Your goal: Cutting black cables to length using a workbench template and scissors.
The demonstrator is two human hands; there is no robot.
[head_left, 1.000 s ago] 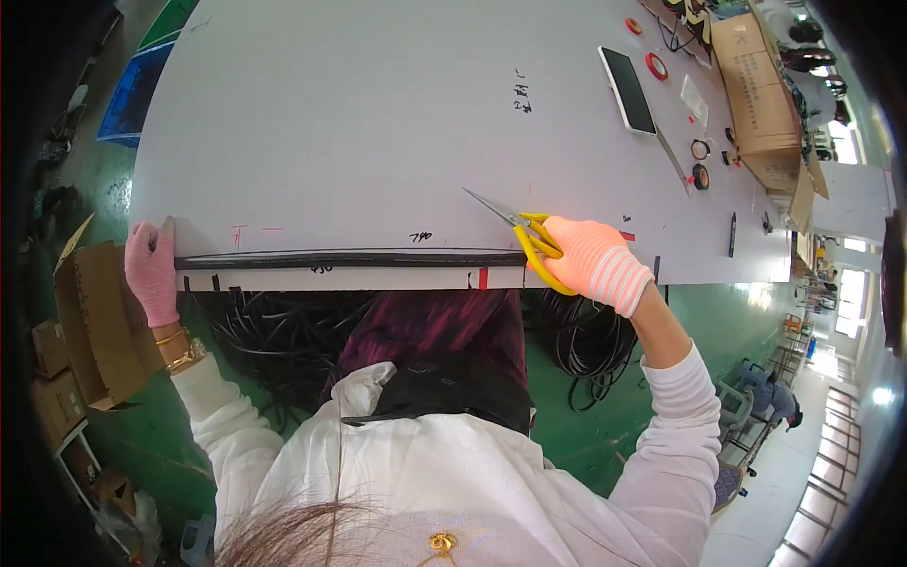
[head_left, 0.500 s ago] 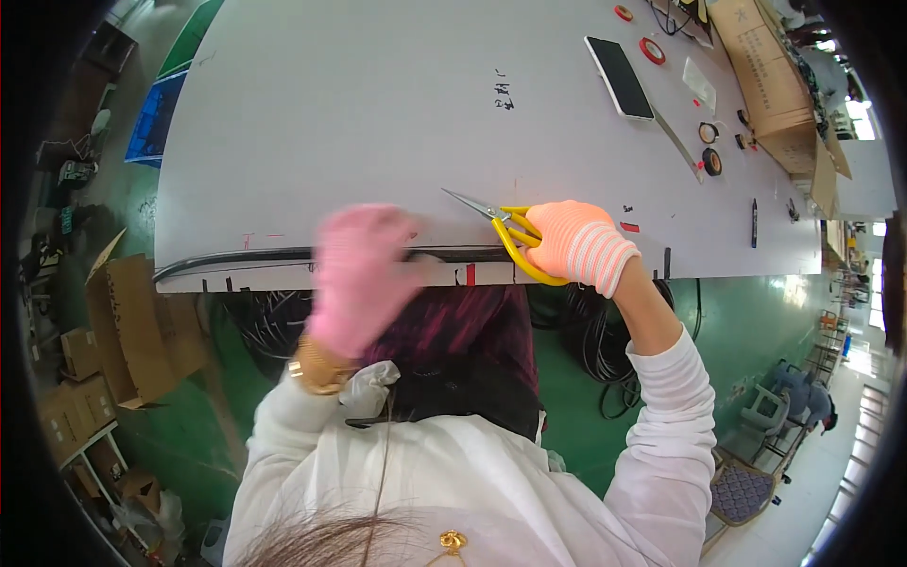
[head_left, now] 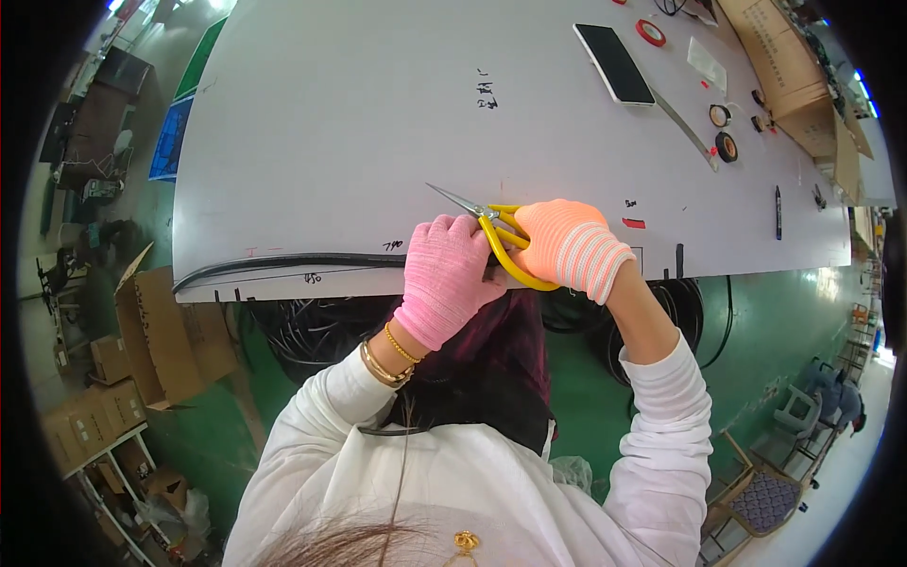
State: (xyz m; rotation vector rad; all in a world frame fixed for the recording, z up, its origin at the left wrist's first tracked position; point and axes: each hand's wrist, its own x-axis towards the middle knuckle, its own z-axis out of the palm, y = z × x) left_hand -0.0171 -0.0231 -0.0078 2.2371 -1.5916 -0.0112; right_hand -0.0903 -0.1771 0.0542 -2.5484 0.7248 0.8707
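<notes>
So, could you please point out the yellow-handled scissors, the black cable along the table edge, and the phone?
yellow-handled scissors (head_left: 501, 248): head view, on the yellow handle loop between the two gloved hands.
black cable (head_left: 283, 262): head view, on its bare stretch near the table edge.
phone (head_left: 614, 63): head view, middle of its dark screen.

A wide grey worktable (head_left: 331, 123) fills the far scene; green floor (head_left: 775, 321) spreads beneath and to the right; brown cardboard boxes (head_left: 170, 326) stack at the near left; chairs (head_left: 770, 496) sit near right; bright light glares at the right rim.
</notes>
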